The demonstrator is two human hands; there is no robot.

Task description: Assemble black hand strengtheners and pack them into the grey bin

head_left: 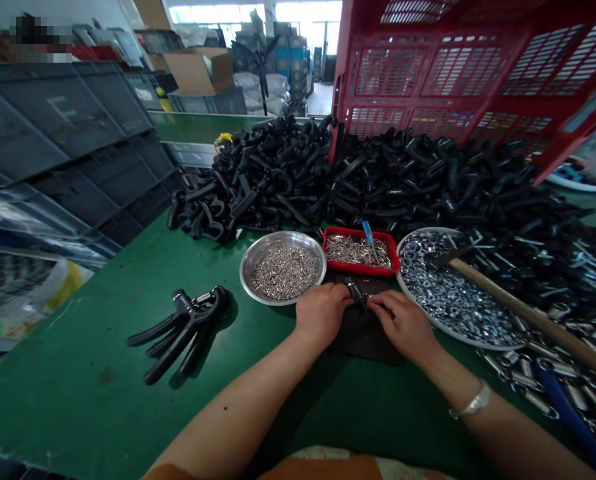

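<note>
My left hand [321, 313] is closed on a black plastic hand-grip part [354, 291], over a dark mat [365, 340]. From the other side my right hand [403, 323] pinches a small metal piece [369, 297] against that part; its exact kind is too small to tell. Just behind the hands lie a round metal bowl [245, 273] of small metal pieces and a red tray [358, 269] of metal pins, with a blue-handled tool [367, 232] stuck in it. Finished-looking hand grippers [188, 320] with springs rest to the left.
A big heap of black handles [278, 173] spans the back beneath a red crate [393, 73]. At right, a hammer [508, 300] lies across a white tray [458, 333] of metal bits, near loose springs [528, 380]. Grey bins [63, 120] stand left of the green table [78, 393].
</note>
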